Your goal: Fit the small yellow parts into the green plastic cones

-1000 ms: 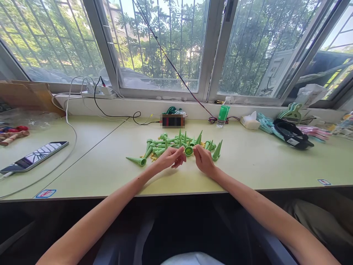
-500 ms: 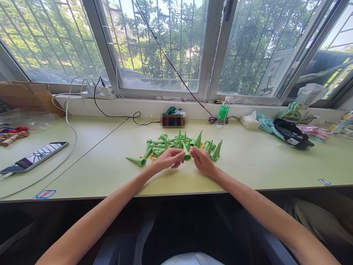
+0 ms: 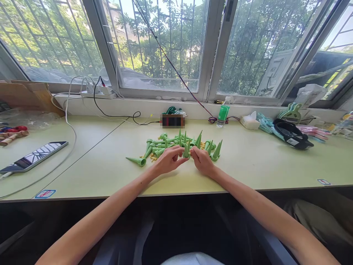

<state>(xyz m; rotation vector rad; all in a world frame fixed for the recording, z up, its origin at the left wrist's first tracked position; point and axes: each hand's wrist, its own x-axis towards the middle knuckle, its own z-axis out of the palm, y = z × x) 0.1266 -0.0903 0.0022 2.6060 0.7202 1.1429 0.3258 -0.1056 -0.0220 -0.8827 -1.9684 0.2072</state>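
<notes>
Left hand (image 3: 165, 163) and right hand (image 3: 203, 162) meet mid-desk. I read both as narrow, fingertips pinched on one green cone (image 3: 186, 150), tip up, just in front of the cone pile (image 3: 165, 143). The desk (image 3: 110, 165) is bare either side of the hands. Its front edge passes under the forearms. The phone (image 3: 34, 156) sits well apart, far left.

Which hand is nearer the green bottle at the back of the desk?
Right. The right hand sits in front of the green bottle, slightly to its left; the left hand is farther left, across the green cone both hands pinch.
</notes>
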